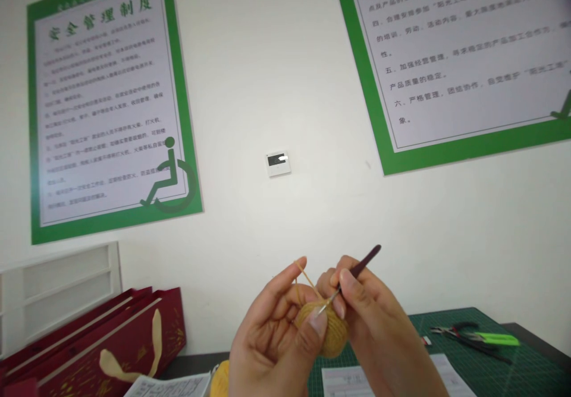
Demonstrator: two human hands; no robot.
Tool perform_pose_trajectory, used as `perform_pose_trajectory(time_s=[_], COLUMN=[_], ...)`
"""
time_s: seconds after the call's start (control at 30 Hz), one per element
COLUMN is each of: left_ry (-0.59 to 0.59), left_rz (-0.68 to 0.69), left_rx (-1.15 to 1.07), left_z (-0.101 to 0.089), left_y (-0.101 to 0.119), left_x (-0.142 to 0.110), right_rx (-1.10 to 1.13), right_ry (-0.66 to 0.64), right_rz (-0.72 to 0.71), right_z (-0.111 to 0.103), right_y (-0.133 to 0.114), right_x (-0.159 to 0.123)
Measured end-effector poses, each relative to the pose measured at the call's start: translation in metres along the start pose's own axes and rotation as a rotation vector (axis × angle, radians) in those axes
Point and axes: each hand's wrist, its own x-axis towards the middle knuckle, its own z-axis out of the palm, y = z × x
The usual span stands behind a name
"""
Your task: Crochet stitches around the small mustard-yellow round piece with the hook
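Note:
My left hand is raised in front of me and pinches a small round mustard-yellow crochet piece between thumb and fingers. A strand of yellow yarn runs taut over its raised forefinger. My right hand grips a crochet hook with a dark maroon handle. The hook's metal tip pokes into the top of the yellow piece. Both hands touch around the piece, above the near edge of a green cutting mat.
Pliers with bright green handles lie on the mat at the right. White papers lie below my hands. Dark red gift bags and a white rack stand at the left. Green-framed posters hang on the white wall.

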Motion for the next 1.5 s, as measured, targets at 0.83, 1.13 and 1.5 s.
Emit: perform_pose_trajectory(time_s=[0.83,1.13,1.5], left_ry=[-0.26,-0.153,-0.038], left_rz=[-0.439,-0.112,-0.046], left_rx=[-0.172,-0.011,0.061], left_z=[-0.012,-0.007,-0.008], left_y=[0.007,-0.002,0.0], left_x=[0.004,0.003,0.003], right_rx=[-0.017,0.068,-0.238], right_ry=[0.091,0.009,0.036], right_rz=[-0.448,-0.144,-0.44], right_z=[-0.003,0.002,-0.008], right_y=[0.003,-0.001,0.006], right_x=[-0.01,-0.003,-0.005])
